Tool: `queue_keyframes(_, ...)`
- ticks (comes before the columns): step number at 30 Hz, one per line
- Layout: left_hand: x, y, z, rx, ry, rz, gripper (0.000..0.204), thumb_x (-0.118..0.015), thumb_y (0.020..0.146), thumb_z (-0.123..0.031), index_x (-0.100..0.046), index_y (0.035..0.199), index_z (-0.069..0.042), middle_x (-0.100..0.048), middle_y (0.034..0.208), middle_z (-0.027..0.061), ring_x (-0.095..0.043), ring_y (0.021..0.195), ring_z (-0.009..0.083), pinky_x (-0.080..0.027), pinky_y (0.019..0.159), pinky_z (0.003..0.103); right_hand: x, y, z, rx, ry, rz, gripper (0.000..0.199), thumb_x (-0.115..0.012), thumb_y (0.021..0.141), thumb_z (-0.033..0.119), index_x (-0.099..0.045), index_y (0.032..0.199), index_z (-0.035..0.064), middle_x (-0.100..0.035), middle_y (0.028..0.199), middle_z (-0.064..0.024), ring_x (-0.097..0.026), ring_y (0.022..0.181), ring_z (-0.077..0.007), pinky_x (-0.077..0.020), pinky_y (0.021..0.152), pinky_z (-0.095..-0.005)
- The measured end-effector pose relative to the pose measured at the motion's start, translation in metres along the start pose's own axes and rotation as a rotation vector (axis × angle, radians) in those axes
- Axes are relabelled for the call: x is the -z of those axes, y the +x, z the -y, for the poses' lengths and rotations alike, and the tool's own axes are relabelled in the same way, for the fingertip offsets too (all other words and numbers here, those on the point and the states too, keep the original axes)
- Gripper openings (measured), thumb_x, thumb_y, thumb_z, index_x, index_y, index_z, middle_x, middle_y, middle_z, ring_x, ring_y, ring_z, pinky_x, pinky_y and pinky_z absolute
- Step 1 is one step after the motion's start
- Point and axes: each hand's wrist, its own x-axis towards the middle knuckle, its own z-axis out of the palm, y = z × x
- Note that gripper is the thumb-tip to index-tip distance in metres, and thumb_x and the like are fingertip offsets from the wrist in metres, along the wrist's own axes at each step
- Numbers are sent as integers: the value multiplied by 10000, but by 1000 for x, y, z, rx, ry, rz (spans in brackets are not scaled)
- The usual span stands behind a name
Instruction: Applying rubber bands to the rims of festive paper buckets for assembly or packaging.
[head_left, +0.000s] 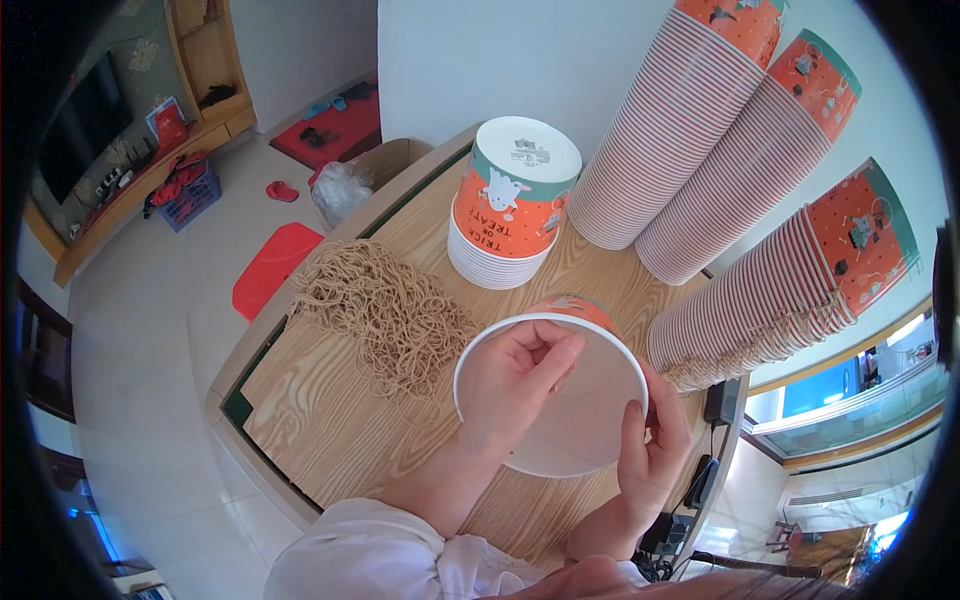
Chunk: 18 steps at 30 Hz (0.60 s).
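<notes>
I hold a round paper bowl [590, 400], white inside and orange outside, tilted with its mouth toward me. My left hand [515, 380] reaches inside it, fingertips pinched near the upper inner wall; what they pinch is too small to tell. My right hand [652, 440] grips the bowl's right rim from outside, thumb on the inner edge. A heap of tan rubber bands [385, 305] lies on the wooden table [310, 410] just left of the bowl.
A short upside-down stack of the same bowls [512, 205] stands behind the held bowl. Three long leaning stacks [700, 140] rest against the white wall at the back right. Left of the table are tiled floor, a red stool [272, 265] and a cardboard box [390, 160].
</notes>
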Motion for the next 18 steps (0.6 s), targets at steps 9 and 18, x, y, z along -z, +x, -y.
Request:
queue_keyframes(9, 2, 1, 4, 111, -158, 93, 83, -556, 899, -132, -579, 896, -52, -542, 705, 6, -468, 550, 68, -318, 469, 189, -3, 2, 1, 41, 25, -59, 367, -512, 783, -71, -617, 1122, 21, -539, 764, -34, -426, 588, -78, -321, 516, -217)
queue_keyframes(18, 0, 4, -6, 371, -340, 143, 79, -519, 918, -175, -507, 867, -117, -307, 607, -78, -281, 504, 31, -207, 422, 183, 3, 1, -2, -3, 18, 15, 306, -507, 858, -31, -578, 1154, -6, -592, 940, -26, -527, 806, -63, -397, 665, -174)
